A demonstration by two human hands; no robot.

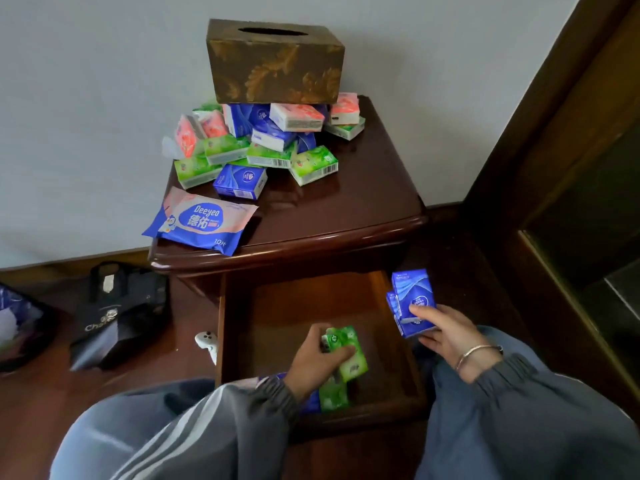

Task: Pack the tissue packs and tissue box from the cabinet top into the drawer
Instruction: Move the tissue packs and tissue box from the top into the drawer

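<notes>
The drawer of the dark wood cabinet stands pulled out below the top. My left hand is inside it, gripping green tissue packs; more green and blue packs lie at the drawer's front. My right hand holds a stack of blue tissue packs over the drawer's right edge. On the cabinet top, a brown patterned tissue box sits on a heap of several green, blue and pink packs. A flat blue-and-pink wipes pack lies at the front left.
A dark paper bag stands on the wooden floor left of the cabinet, with another bag at the far left edge. A small white object lies beside the drawer. Dark wood furniture rises on the right.
</notes>
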